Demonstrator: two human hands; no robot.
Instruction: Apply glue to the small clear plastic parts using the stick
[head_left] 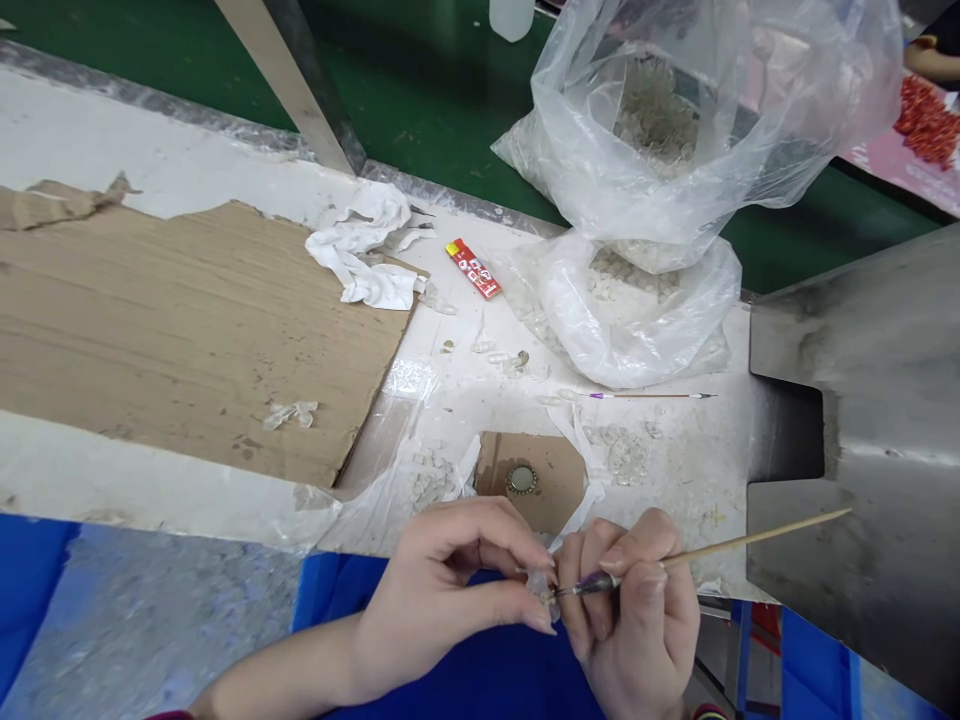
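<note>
We pinch a clear crystal chip (541,592) between thumb and forefinger of our left hand (442,600), bottom centre. Our right hand (637,630) closes around a wooden-handled pick (750,546), its tip against the chip.

Bright, even light seems to fall from above, leaving only faint, soft shadows on the white-coated desk (75,130). Glare streaks the clear plastic bag (645,130) and grey steel housing (885,330), while wide-angle curvature bends the frame's edges.
</note>
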